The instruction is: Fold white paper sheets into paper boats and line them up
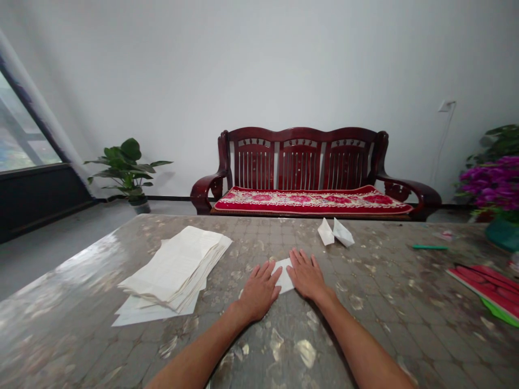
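A dark red carved wooden settee [300,156] with a red floral seat cushion [312,201] stands against the pale wall ahead of me, a leafy potted plant [126,170] off to its left by the window [26,129] and a bunch of purple artificial flowers [492,183] in a teal pot [501,235] at the far right. I'm at a table with a glossy patterned cover [377,324]. My left hand [259,292] and right hand [308,275] lie flat and palm-down, fingers spread, not gripping anything. Between them is a small piece of folded white paper [284,276], and my fingertips [279,272] rest against or just over its edges, so the hands sit close together on it. To my left, a thick stack of cream paper sheets [174,267] lies on a few looser sheets, near my left hand but not touching it. Ahead and to the right, two white paper boats [334,232] sit just beside each other, well beyond my fingers. Further right lie a green pen [430,247] and a red book [486,286].
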`<state>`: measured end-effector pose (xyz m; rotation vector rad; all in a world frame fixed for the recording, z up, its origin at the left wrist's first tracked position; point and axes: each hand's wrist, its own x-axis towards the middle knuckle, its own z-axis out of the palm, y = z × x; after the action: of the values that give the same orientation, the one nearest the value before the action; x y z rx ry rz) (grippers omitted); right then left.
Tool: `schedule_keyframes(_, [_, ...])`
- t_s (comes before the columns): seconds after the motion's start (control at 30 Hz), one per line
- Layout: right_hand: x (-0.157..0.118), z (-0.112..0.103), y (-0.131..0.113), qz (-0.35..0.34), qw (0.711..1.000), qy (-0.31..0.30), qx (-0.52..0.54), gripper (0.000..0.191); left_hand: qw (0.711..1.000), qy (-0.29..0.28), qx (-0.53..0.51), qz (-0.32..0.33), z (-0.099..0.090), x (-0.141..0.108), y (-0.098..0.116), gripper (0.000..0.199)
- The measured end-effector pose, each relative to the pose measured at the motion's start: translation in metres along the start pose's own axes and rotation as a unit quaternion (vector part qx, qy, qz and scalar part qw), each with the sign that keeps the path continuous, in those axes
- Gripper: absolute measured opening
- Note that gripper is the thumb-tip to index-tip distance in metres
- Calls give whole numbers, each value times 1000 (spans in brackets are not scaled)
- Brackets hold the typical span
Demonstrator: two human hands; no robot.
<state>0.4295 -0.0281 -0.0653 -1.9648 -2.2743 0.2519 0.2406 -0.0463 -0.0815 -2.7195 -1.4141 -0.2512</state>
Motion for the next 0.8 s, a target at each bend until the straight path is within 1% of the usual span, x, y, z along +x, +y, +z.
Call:
schedule_keyframes(0.1, [4,-5,10,15,1000,-9,-14,61,1000,-3,2,-1,-2,0,1,50])
schedule_keyframes(0.2, [6,-10,19,5,1000,-22,-4,59,1000,6,5,-10,0,-1,4,49])
schedule_keyframes(0.27, [6,-12,24,-2,999,-31,28,57,999,24,9,-22,3,-2,7,49])
schedule_keyframes(0.4, [1,-13,26,20,995,-28,94,59,996,69,17,-60,11,-4,15,47])
schedule_keyframes(0.43, [-2,-13,24,12,995,-23,95,59,994,77,18,-72,12,-5,17,47])
schedule_keyframes(0.5, [-9,-12,16,-36,996,-16,82,61,992,87,19,-93,12,-6,20,47])
schedule_keyframes(0.6, [-18,-12,4,-109,992,-37,51,62,988,96,17,-116,5,-8,23,47])
schedule_keyframes(0.67, [-22,-11,-1,-128,990,-45,28,63,987,94,12,-127,-3,-10,24,47])
schedule_keyframes(0.8, [-25,-7,-4,-130,991,-27,2,64,987,71,-4,-141,-18,-6,23,39])
